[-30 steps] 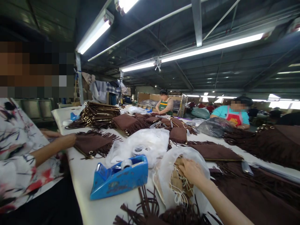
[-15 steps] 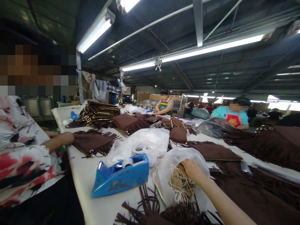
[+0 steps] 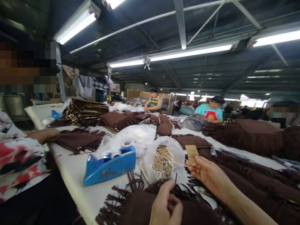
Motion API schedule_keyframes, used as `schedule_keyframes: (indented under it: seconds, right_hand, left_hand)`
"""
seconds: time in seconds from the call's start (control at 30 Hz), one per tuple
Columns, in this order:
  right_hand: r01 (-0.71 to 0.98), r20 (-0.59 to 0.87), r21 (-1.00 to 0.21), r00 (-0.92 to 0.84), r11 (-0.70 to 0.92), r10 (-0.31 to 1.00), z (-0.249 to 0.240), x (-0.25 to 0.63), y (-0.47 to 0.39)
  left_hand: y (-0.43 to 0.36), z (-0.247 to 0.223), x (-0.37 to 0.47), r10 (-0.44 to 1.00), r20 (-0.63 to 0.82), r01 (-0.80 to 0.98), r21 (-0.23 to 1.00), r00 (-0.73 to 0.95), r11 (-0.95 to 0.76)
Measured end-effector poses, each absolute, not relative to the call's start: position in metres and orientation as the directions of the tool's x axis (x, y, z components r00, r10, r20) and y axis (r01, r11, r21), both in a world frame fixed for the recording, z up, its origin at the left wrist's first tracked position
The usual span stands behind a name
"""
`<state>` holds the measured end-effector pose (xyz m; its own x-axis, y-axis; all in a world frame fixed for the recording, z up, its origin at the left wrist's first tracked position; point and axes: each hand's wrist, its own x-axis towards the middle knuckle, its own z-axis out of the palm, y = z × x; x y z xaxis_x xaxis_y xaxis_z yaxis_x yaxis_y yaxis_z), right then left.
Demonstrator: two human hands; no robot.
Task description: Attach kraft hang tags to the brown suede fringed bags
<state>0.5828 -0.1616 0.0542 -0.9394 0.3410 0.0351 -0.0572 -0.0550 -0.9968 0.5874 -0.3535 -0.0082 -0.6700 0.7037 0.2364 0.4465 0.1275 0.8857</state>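
My right hand [image 3: 199, 167] pinches a small tan card tag [image 3: 191, 153], whose white string stretches left toward an open white plastic bag [image 3: 179, 150]. Inside that bag lie several similar tags [image 3: 161, 162] with tangled white strings. Below it, my left hand [image 3: 167, 204] is over a brown fringed piece [image 3: 138, 206] at the bottom of the view. Its fingers are curled, and whether they grip anything is hidden. A blue tape dispenser [image 3: 110, 167] stands left of the bag.
Brown fringed bags [image 3: 114, 120] and a stack with gold hardware [image 3: 86, 112] cover parts of the white table [image 3: 63, 156]. A person's hand [image 3: 50, 135] touches a brown piece at left. Two people work across the table.
My right hand has come out of the white bag, moving right with a tag. My left hand has entered at the bottom. The camera view has shifted to the right.
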Motion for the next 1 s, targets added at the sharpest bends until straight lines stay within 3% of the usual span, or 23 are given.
schedule_keyframes:
  seconds: [0.1, 0.17, 0.27, 0.4, 0.47, 0.57, 0.63, 0.67, 0.73, 0.8, 0.87, 1.0]
  right_hand:
    - [0.002, -0.116, -0.930, -0.951, -0.369, 0.287, 0.057, 0.618, -0.171]
    - [0.021, -0.179, -0.860, -0.948, -0.510, 0.264, 0.058, 0.637, -0.176]
    - [-0.003, -0.215, -0.822, -0.925, -0.569, 0.315, 0.059, 0.661, -0.177]
    - [-0.054, -0.259, -0.790, -0.873, -0.610, 0.413, 0.052, 0.684, -0.167]
    - [-0.057, -0.268, -0.807, -0.852, -0.588, 0.451, 0.043, 0.693, -0.160]
    - [0.023, -0.241, -0.926, -0.806, -0.378, 0.541, 0.024, 0.708, -0.153]
    - [0.097, -0.083, -0.995, -0.748, -0.015, 0.658, 0.013, 0.719, -0.155]
    - [0.114, 0.053, -0.972, -0.742, 0.204, 0.669, 0.009, 0.725, -0.158]
    - [0.038, 0.318, -0.811, -0.809, 0.584, 0.494, 0.005, 0.735, -0.170]
    - [-0.183, 0.459, -0.600, -0.876, 0.779, 0.147, 0.004, 0.742, -0.185]
    - [-0.371, 0.528, -0.405, -0.841, 0.836, -0.118, 0.002, 0.745, -0.198]
    - [-0.447, 0.607, -0.100, -0.735, 0.889, -0.302, -0.006, 0.746, -0.204]
  left_hand:
    - [-0.332, 0.006, 0.578, 0.578, 0.121, 0.245, 0.959, -0.807, 0.142]
    - [-0.317, 0.008, 0.579, 0.581, 0.127, 0.230, 0.967, -0.804, 0.107]
    - [-0.304, 0.005, 0.587, 0.647, 0.155, 0.251, 0.966, -0.746, 0.058]
    - [-0.307, 0.004, 0.601, 0.765, -0.097, -0.123, 0.992, -0.637, 0.023]
    - [-0.314, 0.007, 0.606, 0.832, -0.149, -0.259, 0.966, -0.534, 0.006]
    - [-0.322, 0.009, 0.611, 0.872, -0.191, -0.322, 0.946, -0.450, 0.041]
    - [-0.323, 0.009, 0.613, 0.870, -0.229, -0.311, 0.946, -0.436, 0.093]
    - [-0.322, 0.008, 0.615, 0.870, -0.250, -0.297, 0.947, -0.425, 0.126]
    - [-0.318, 0.008, 0.617, 0.880, -0.275, -0.254, 0.949, -0.388, 0.184]
    - [-0.313, 0.008, 0.619, 0.890, -0.282, -0.227, 0.951, -0.358, 0.210]
    - [-0.307, 0.009, 0.619, 0.879, -0.298, -0.238, 0.946, -0.373, 0.220]
    - [-0.300, 0.013, 0.616, 0.845, -0.399, -0.321, 0.902, -0.356, 0.290]
